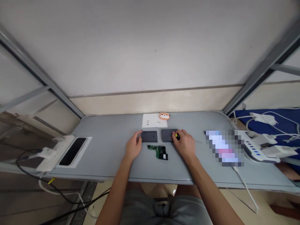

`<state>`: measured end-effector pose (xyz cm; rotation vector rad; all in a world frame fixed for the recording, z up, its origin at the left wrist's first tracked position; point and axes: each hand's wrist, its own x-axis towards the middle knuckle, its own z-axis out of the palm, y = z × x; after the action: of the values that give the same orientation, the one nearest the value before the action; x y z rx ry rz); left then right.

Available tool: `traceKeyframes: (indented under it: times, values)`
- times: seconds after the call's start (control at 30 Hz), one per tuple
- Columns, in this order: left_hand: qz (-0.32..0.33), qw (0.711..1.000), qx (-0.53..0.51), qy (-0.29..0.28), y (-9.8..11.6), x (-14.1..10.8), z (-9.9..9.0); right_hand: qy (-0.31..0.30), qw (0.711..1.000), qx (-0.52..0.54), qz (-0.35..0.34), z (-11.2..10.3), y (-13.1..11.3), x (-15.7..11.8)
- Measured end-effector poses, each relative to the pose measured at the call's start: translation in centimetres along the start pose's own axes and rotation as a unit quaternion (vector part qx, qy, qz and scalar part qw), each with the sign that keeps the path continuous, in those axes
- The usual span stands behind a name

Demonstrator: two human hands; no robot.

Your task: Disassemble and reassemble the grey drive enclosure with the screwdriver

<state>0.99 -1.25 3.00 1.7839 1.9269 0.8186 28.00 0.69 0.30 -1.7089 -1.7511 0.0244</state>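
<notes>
Two dark grey flat cover pieces lie side by side on the grey table [105, 140]. My left hand [133, 146] touches the left edge of the left cover [149, 136] with its fingertips. My right hand [185, 144] rests by the right cover [167, 135] and grips a small yellow-and-black tool [177, 136], whose tip sits on that cover. A green circuit board [159, 151] with a black part lies between my hands, nearer to me. Behind the covers is a white paper [153, 120] with a few small dark screws on it.
An orange animal-shaped item [164, 116] sits at the paper's back corner. A white power strip [53, 151] and a dark phone [72, 151] lie at the left. A blurred screen [223, 147], a charger hub [255, 150] and white cables [269, 120] fill the right.
</notes>
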Motion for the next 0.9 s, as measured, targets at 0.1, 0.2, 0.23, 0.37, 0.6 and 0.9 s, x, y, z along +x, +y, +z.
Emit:
traceKeyframes:
  times: [0.1, 0.2, 0.23, 0.37, 0.6, 0.9]
  values:
    - [0.006, 1.0, -0.002, 0.005, -0.13, 0.04, 0.03, 0.002, 1.0, 0.001, -0.009, -0.05, -0.02, 0.05]
    - [0.002, 1.0, 0.001, 0.003, -0.11, 0.07, 0.01, 0.005, 1.0, 0.0, -0.007, -0.06, -0.05, 0.04]
    - [0.001, 1.0, 0.001, 0.001, -0.1, 0.07, 0.0, 0.005, 1.0, 0.001, -0.005, -0.05, -0.07, 0.03]
    - [0.001, 1.0, -0.002, -0.001, -0.14, 0.1, 0.05, 0.005, 1.0, 0.006, 0.005, 0.01, -0.11, -0.04]
    - [0.015, 1.0, -0.003, 0.01, -0.45, 0.04, 0.18, -0.003, 1.0, 0.013, 0.004, -0.17, -0.08, -0.05]
    - [0.008, 1.0, -0.002, 0.001, -0.56, -0.08, 0.2, 0.01, 1.0, 0.013, 0.009, 0.25, 0.04, -0.18]
